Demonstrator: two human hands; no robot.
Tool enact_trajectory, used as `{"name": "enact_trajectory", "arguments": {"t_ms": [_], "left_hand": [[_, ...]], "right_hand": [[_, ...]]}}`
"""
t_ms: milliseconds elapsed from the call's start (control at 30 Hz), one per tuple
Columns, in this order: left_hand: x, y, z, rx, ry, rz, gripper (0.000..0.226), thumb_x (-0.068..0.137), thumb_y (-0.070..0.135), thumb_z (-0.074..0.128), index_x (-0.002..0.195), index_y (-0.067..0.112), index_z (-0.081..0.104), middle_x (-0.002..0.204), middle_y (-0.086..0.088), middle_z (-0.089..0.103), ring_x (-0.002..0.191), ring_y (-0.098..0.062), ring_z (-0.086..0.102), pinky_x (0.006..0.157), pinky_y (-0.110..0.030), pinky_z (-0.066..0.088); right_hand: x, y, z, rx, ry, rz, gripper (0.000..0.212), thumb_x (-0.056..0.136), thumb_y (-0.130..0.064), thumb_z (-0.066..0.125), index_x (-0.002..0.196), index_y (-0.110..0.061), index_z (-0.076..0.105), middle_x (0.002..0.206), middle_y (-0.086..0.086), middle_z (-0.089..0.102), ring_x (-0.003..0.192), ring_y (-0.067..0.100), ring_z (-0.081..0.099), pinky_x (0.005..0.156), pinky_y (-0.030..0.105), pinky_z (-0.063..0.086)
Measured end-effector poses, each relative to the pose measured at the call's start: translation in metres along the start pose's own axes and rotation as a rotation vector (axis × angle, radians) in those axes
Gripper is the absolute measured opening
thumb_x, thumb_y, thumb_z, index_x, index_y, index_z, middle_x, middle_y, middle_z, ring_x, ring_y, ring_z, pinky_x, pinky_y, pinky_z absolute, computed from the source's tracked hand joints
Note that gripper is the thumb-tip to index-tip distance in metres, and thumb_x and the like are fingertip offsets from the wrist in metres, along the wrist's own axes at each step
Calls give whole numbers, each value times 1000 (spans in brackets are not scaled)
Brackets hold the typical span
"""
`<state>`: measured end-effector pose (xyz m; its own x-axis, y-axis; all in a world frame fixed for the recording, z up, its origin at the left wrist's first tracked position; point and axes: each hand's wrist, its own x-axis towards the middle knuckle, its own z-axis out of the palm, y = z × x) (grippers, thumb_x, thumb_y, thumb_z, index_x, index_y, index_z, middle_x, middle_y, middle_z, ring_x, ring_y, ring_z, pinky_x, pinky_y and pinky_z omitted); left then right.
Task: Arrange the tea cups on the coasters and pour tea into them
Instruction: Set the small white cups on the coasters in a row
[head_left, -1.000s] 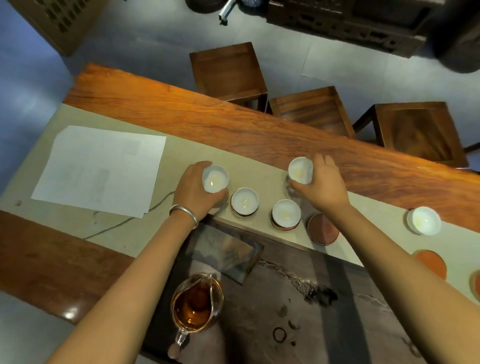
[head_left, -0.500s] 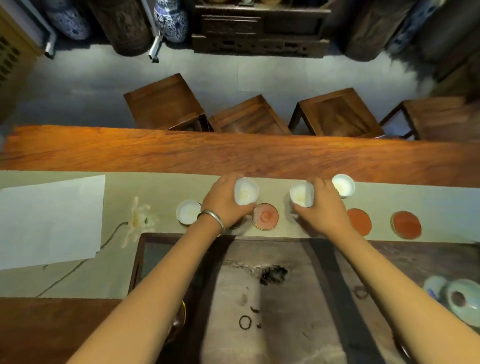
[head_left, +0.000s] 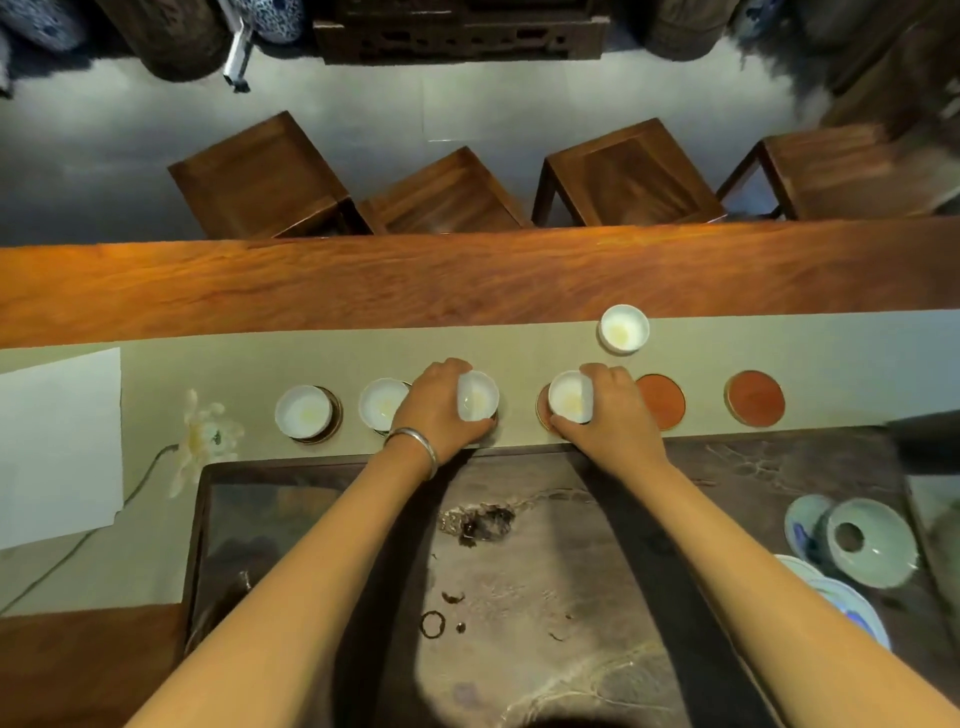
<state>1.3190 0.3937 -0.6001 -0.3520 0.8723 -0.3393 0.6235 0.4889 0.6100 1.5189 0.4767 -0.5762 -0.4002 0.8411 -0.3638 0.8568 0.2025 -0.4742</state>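
A row of round coasters lies on the beige runner. Two white cups sit on the two leftmost coasters. My left hand grips a third white cup over a coaster that it mostly hides. My right hand grips a fourth cup on or just above a reddish coaster. Two bare orange coasters lie to the right. Another white cup stands loose on the runner behind them.
A dark stone tea tray fills the near table. A celadon lidded bowl and blue-white saucers sit at its right. White paper and a flower stem lie left. Several wooden stools stand beyond the table.
Both hands carried their cups rightward and lowered them onto the third and fourth coasters. The view shifted right, so the glass tea pitcher is out of frame.
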Motion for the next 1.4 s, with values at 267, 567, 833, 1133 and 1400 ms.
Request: {"name": "enact_trajectory", "arguments": {"t_ms": [267, 567, 833, 1133, 1400], "left_hand": [[2, -2, 9, 26, 8, -38, 68, 63, 35, 78, 122, 19, 48, 116, -5, 55, 103, -25, 53, 84, -31, 42], [3, -1, 13, 55, 26, -45, 67, 60, 35, 79, 117, 20, 47, 114, -6, 53, 102, -27, 52, 81, -31, 40], [-5, 6, 8, 23, 118, 51, 76, 68, 38, 77, 131, 14, 43, 133, -8, 45, 121, -24, 42, 96, -25, 30], [-62, 35, 30, -26, 122, 241, 25, 84, 16, 56, 109, 14, 55, 106, -2, 56, 96, -17, 53, 79, -29, 47], [-75, 27, 68, 25, 78, 153, 32, 82, 19, 61, 113, 16, 57, 105, -2, 55, 98, -17, 49, 83, -25, 40]], "right_hand": [[7, 8, 3, -19, -37, -28, 68, 89, -43, 74, 143, -11, 48, 130, 14, 54, 119, 33, 55, 85, 38, 45], [10, 10, 6, -14, -14, -59, 69, 90, -46, 74, 141, -8, 48, 126, 16, 55, 116, 34, 55, 86, 39, 45], [9, 14, -2, 40, 13, -33, 81, 83, -51, 78, 144, -7, 46, 135, 16, 53, 127, 33, 50, 95, 41, 45], [31, 52, -42, 15, 179, 16, 58, 94, -31, 70, 139, 0, 49, 133, 24, 54, 126, 39, 52, 93, 43, 47], [73, 62, -58, -10, 74, 5, 71, 82, -34, 83, 135, -4, 47, 137, 21, 50, 127, 36, 49, 94, 44, 46]]}}
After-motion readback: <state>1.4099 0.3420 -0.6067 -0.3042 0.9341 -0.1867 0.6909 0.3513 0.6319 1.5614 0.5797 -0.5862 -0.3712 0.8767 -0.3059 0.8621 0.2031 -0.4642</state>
